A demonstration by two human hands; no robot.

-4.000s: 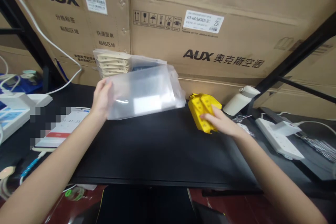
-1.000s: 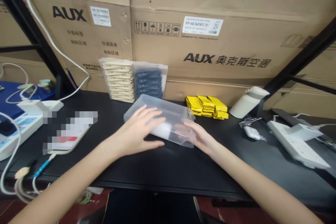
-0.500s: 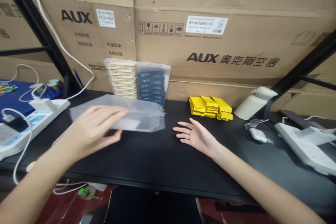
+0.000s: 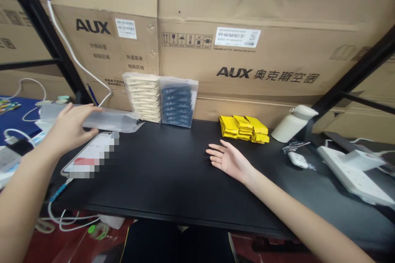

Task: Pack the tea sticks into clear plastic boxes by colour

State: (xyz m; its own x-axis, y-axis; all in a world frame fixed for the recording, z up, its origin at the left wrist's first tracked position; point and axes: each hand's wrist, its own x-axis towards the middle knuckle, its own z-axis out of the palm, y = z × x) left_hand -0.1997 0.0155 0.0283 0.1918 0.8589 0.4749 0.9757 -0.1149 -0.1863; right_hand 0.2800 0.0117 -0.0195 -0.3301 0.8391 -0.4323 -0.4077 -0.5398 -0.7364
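My left hand [image 4: 70, 128] is at the left rear of the table, fingers and thumb around a stack of clear plastic bags [image 4: 106, 120]. The bags are tilted, their right end close to the packets. A clear bag of cream packets [image 4: 144, 98] stands upright against the cardboard, beside a bag of dark blue packets [image 4: 177, 104]. Over the table's right half, my right hand [image 4: 230, 158] is open, palm turned inward, holding nothing. Just behind it lies a pile of yellow packets [image 4: 243, 128].
A phone [image 4: 89, 154] on a charging cable lies below my left hand. At right are a white bottle [image 4: 293, 123], a small white case [image 4: 298, 159] and a power strip [image 4: 354, 174]. Cardboard [image 4: 262, 0] walls the back of the black table [image 4: 160, 181].
My left hand has moved left and back with the plastic bags, uncovering the phone. My right hand stays nearly where it was, still open.
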